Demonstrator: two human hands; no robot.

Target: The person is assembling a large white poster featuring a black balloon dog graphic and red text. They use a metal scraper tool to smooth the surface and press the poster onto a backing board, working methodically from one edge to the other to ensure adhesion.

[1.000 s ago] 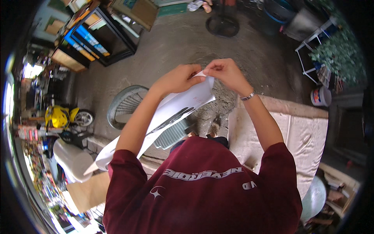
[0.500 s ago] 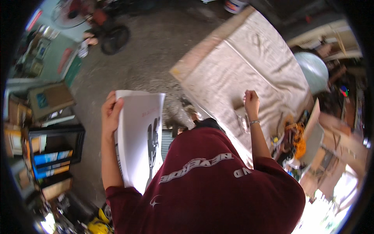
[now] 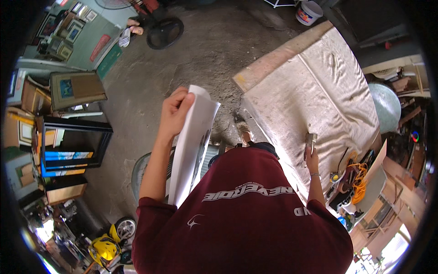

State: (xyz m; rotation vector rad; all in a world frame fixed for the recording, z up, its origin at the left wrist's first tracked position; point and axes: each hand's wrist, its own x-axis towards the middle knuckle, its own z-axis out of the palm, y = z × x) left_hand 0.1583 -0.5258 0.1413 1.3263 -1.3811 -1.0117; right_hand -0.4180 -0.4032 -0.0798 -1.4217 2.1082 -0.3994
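Observation:
My left hand [image 3: 175,112] is closed round the top edge of a large white printed sheet [image 3: 194,125], holding it upright beside my body. The sheet is curled, and only part of its dark print shows. At the right, my right hand [image 3: 312,160] is wrapped round a silver metal staple gun [image 3: 311,139] over the cloth-covered table [image 3: 292,86]. The fingers hide part of the tool, and I cannot tell if it still touches the cloth.
Orange cord [image 3: 359,182] and a tape measure [image 3: 334,176] lie at the table's near right. Picture frames [image 3: 77,146] stand at the left. A fan base [image 3: 165,33] and a white bucket [image 3: 309,13] are on the far floor. A yellow helmet [image 3: 105,248] sits low left.
My right hand has come down and closed on the staple gun, which lay on the cloth. The sheet in my left hand is turned more edge-on. The whole view has shifted.

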